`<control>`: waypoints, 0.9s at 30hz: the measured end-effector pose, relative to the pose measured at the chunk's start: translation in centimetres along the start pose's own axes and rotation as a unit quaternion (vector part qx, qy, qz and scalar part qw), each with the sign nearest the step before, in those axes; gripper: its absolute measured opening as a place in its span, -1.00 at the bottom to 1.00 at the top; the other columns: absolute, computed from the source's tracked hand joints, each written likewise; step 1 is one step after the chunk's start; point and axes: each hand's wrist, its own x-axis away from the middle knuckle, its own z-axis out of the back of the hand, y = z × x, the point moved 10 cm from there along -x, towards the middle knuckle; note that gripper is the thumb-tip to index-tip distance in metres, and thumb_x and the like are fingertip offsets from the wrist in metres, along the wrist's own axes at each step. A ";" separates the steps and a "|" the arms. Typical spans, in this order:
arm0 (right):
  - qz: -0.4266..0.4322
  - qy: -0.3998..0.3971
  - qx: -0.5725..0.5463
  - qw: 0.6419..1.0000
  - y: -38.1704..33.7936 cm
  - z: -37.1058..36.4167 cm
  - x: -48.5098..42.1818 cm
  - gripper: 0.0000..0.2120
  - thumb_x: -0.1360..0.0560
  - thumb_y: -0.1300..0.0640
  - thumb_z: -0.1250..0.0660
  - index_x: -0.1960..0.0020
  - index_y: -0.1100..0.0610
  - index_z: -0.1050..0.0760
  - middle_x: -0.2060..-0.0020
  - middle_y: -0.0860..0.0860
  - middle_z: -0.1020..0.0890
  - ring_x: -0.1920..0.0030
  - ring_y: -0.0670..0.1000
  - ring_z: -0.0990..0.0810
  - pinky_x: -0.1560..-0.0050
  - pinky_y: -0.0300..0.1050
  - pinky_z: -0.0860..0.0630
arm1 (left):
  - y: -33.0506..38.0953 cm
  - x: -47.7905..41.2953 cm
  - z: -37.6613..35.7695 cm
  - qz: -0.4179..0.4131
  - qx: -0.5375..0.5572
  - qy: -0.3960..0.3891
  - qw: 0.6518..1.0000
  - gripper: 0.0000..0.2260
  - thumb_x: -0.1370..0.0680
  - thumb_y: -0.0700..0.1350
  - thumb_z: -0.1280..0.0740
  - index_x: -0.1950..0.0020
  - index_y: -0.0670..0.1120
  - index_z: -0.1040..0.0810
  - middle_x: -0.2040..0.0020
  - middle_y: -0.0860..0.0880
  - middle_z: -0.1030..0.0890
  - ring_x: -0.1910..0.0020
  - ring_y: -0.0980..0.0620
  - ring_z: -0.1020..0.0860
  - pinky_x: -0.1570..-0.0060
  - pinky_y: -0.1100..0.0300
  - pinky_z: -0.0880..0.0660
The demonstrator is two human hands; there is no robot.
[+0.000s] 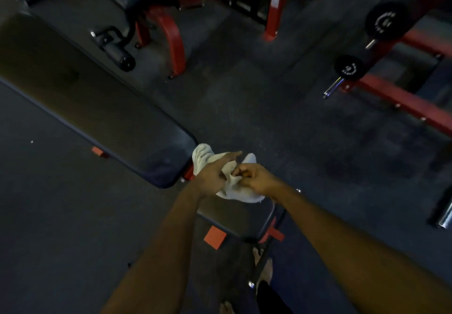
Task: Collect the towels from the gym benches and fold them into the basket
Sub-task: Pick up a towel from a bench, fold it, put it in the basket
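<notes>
A crumpled white towel is bunched between both my hands, just past the near end of a long dark padded bench. My left hand lies over the towel with its fingers stretched out across the cloth. Beside it, my right hand pinches a fold of the same towel with curled fingers. Part of the towel hangs below my hands. No basket is in view.
A second dark bench pad with a red frame stands at the back. Red racks with black weight plates fill the right side. A bench seat with red brackets sits under my arms. Bare feet show on the dark rubber floor.
</notes>
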 end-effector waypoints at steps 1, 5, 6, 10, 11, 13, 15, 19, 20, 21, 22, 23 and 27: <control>0.015 -0.005 0.013 1.000 -2.0 1.2 0.7 -0.75 -0.53 0.34 -0.28 -0.19 0.25 -0.57 -0.06 0.15 -0.64 0.00 -0.08 -0.55 -0.03 -0.30 -0.45 | 2.0 0.4 0.3 -0.042 -0.055 -0.025 0.997 -0.41 -0.39 0.12 -0.14 -0.33 -0.16 -0.48 -0.22 -0.06 -0.54 -0.16 0.08 -0.47 -0.19 0.24 -0.34; 0.077 -0.019 0.089 0.993 -10.0 5.5 5.2 -0.81 -0.49 0.29 -0.34 -0.01 0.09 -0.66 0.09 -0.08 -0.69 0.06 -0.15 -0.63 -0.05 -0.19 -0.55 | 6.5 2.4 2.1 -0.074 -0.152 -0.081 0.982 -0.72 -0.37 0.10 -0.29 -0.07 0.22 -0.53 -0.19 0.00 -0.60 -0.12 0.01 -0.55 -0.13 0.13 -0.43; 0.087 -0.017 0.121 0.989 -11.8 6.4 6.8 -0.83 -0.48 0.24 -0.36 0.02 0.05 -0.66 0.09 -0.09 -0.70 0.03 -0.09 -0.65 -0.07 -0.12 -0.57 | 7.3 2.8 2.9 -0.079 -0.149 -0.083 0.982 -0.73 -0.32 0.11 -0.34 -0.02 0.19 -0.52 -0.16 0.00 -0.59 -0.09 0.02 -0.54 -0.09 0.11 -0.44; 0.086 0.088 0.237 0.964 -17.7 11.2 13.9 -0.84 -0.46 0.16 -0.38 -0.01 0.01 -0.66 0.08 -0.13 -0.69 0.05 -0.12 -0.64 -0.01 -0.24 -0.53 | 14.9 5.0 6.8 -0.235 -0.232 -0.029 0.943 -0.60 -0.30 0.14 -0.38 0.01 -0.12 -0.62 0.06 0.02 -0.48 0.06 -0.01 -0.49 0.02 0.15 -0.33; 0.084 0.141 0.262 0.951 -19.0 12.7 15.8 -0.86 -0.46 0.14 -0.39 0.01 0.01 -0.65 0.12 -0.15 -0.68 0.09 -0.14 -0.63 0.02 -0.25 -0.51 | 16.9 5.8 7.6 -0.274 -0.261 -0.018 0.926 -0.57 -0.27 0.18 -0.29 0.10 -0.13 -0.62 0.10 0.00 -0.48 0.08 -0.02 -0.49 0.04 0.14 -0.32; 0.081 0.255 0.295 0.917 -21.0 15.6 19.3 -0.93 -0.44 0.09 -0.43 0.08 0.02 -0.65 0.19 -0.11 -0.68 0.14 -0.11 -0.62 0.04 -0.17 -0.51 | 20.1 8.0 9.2 -0.325 -0.267 0.011 0.907 -0.69 -0.26 0.11 -0.23 0.29 -0.13 -0.52 0.24 -0.06 -0.53 0.20 -0.06 -0.51 0.11 0.08 -0.35; 0.067 0.364 0.317 0.874 -22.8 17.9 22.9 -0.92 -0.41 0.02 -0.45 0.14 0.00 -0.63 0.21 -0.06 -0.70 0.10 -0.04 -0.65 -0.05 -0.04 -0.53 | 22.5 10.2 10.7 -0.339 -0.226 0.043 0.912 -0.83 -0.27 -0.02 -0.26 0.32 -0.11 -0.39 0.34 -0.06 -0.50 0.29 -0.08 -0.50 0.22 0.06 -0.39; 0.081 0.522 0.349 0.774 -27.2 20.4 29.5 -0.89 -0.43 -0.06 -0.41 0.15 -0.04 -0.57 0.20 -0.10 -0.66 0.07 -0.08 -0.53 -0.09 -0.03 -0.24 | 24.0 12.5 10.6 -0.328 -0.219 0.046 0.918 -0.59 -0.36 -0.02 -0.38 -0.19 -0.09 -0.49 -0.08 -0.09 -0.61 -0.09 -0.10 -0.57 -0.09 0.04 -0.48; 0.096 0.548 0.346 0.755 -28.4 20.6 31.3 -0.90 -0.43 -0.04 -0.40 0.16 -0.04 -0.55 0.23 -0.11 -0.64 0.10 -0.09 -0.50 -0.05 -0.06 -0.20 | 23.8 12.8 10.5 -0.307 -0.240 0.047 0.920 -0.54 -0.40 0.01 -0.40 -0.29 -0.02 -0.47 -0.18 -0.07 -0.60 -0.18 -0.09 -0.54 -0.21 -0.02 -0.45; 0.108 0.578 0.329 0.739 -28.9 21.3 33.3 -0.92 -0.43 -0.02 -0.39 0.18 -0.04 -0.54 0.25 -0.11 -0.63 0.13 -0.09 -0.51 -0.06 -0.04 -0.24 | 23.4 12.8 10.6 -0.284 -0.268 0.056 0.919 -0.56 -0.44 0.06 -0.40 -0.30 0.04 -0.48 -0.22 -0.06 -0.59 -0.23 -0.10 -0.52 -0.29 -0.09 -0.39; 0.119 0.612 0.302 0.721 -29.1 22.1 35.5 -0.93 -0.42 0.01 -0.38 0.21 -0.04 -0.52 0.27 -0.10 -0.63 0.14 -0.05 -0.55 -0.08 0.01 -0.33 | 22.7 12.6 11.1 -0.254 -0.294 0.070 0.919 -0.62 -0.46 0.11 -0.38 -0.26 0.08 -0.52 -0.21 -0.06 -0.60 -0.24 -0.12 -0.51 -0.33 -0.14 -0.33; 0.124 0.646 0.276 0.701 -29.1 23.0 37.8 -0.94 -0.40 0.02 -0.37 0.22 -0.05 -0.51 0.29 -0.09 -0.64 0.14 0.00 -0.59 -0.08 0.07 -0.41 | 21.8 12.5 11.7 -0.230 -0.308 0.081 0.920 -0.66 -0.47 0.14 -0.36 -0.21 0.09 -0.55 -0.20 -0.06 -0.61 -0.23 -0.13 -0.52 -0.34 -0.17 -0.31; 0.094 0.704 0.280 0.646 -27.4 25.4 44.3 -0.92 -0.43 0.01 -0.35 0.16 0.01 -0.56 0.20 0.02 -0.67 0.15 0.10 -0.61 0.12 -0.01 -0.53 | 20.3 12.7 14.8 -0.225 -0.273 0.096 0.930 -0.85 -0.46 0.04 -0.38 0.03 0.03 -0.64 -0.04 -0.10 -0.68 -0.06 -0.08 -0.61 -0.04 0.16 -0.44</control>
